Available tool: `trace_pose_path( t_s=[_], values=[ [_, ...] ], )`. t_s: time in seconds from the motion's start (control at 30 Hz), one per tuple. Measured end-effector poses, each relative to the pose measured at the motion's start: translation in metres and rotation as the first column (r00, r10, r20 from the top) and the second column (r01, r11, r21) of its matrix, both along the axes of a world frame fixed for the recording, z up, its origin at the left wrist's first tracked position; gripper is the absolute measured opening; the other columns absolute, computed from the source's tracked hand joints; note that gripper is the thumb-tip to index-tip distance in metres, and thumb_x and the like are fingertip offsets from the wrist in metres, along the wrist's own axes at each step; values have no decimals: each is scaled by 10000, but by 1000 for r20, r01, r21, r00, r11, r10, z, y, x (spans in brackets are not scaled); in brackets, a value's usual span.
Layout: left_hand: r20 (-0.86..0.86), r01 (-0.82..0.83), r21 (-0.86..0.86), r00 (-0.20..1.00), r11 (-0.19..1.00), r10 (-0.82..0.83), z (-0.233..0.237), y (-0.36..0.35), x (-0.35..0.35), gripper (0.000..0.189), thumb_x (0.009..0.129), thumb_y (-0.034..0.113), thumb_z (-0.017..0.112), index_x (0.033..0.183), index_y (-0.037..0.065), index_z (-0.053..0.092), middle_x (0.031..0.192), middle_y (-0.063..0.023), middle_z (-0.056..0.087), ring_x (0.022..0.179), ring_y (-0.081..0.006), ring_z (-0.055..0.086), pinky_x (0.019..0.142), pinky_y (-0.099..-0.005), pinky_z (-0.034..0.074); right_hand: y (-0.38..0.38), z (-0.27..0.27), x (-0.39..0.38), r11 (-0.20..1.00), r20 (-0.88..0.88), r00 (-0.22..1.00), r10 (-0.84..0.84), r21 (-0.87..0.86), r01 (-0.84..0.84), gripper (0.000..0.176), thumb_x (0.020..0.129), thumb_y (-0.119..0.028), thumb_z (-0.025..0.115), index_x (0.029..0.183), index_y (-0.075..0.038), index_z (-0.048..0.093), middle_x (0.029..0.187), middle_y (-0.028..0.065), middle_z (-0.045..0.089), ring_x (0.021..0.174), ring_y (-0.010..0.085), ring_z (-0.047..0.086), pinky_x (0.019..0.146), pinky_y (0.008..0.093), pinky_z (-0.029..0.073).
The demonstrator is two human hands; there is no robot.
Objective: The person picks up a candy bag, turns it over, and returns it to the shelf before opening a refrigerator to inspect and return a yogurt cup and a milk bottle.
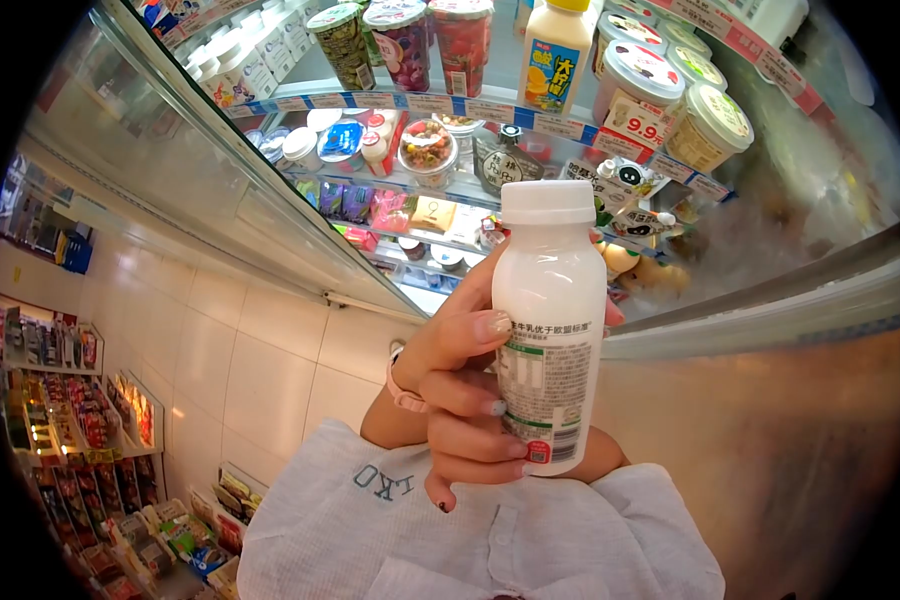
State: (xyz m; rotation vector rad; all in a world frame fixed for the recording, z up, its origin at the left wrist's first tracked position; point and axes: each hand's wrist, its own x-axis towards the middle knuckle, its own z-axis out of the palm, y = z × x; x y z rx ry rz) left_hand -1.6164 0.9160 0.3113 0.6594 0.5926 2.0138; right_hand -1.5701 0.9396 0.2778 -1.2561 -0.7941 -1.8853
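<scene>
A white plastic milk bottle (548,300) with a white screw cap stands nearly upright in front of my chest. Its printed back label, with small Chinese text, a barcode and a red mark, faces me. My left hand (460,335), with a pink band at the wrist, is closed round the upper body, thumb in front and fingertips just showing at the right edge. Lower down, curled fingers of my right hand (465,430) appear to wrap the bottle's left side, while the right palm and thumb are hidden behind it.
Ahead is an open chilled case with a shelf edge (440,104). It holds fruit cups (398,45), a yellow-capped bottle (553,60) and yogurt tubs (640,80). Glass door panels (170,130) flank it. Snack racks (85,410) stand at lower left on the tiled floor (240,350).
</scene>
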Motion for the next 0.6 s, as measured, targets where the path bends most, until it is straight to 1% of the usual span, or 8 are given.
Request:
trace_pose_path(
  t_s=[0.6],
  values=[
    [-9,-5,-17,1000,1000,5,-2,5,-3,781,706,377,594,1306,7,258,1232,-162,439,1116,-259,471,939,-389,348,3,0,-1,999,-43,999,7,-38,-8,310,829,-329,553,989,-80,459,906,102,520,926,257,447,982,488,250]
  ],
)
